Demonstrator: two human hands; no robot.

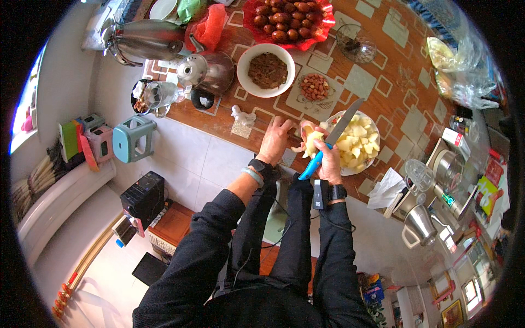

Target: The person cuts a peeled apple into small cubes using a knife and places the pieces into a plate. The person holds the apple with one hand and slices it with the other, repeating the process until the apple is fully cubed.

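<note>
My right hand [328,160] holds a knife with a blue handle [313,164], its steel blade [346,119] pointing up and to the right. Against its fingers, the same hand also has a piece of peeled pale fruit [312,143]. Just left of it my left hand [275,139] rests near the table edge, back upward; whether its curled fingers touch anything cannot be told. A plate of cut pale fruit chunks [359,141] sits right of my right hand, partly under the blade. Left of my left hand lies a crumpled white tissue [243,115].
On the patterned table [262,112] are a white bowl of brown food [266,70], a pile of peanuts [314,86], a red dish of dates [287,20], a glass bowl [356,43] and a steel kettle [211,71]. A blue stool [134,139] stands left.
</note>
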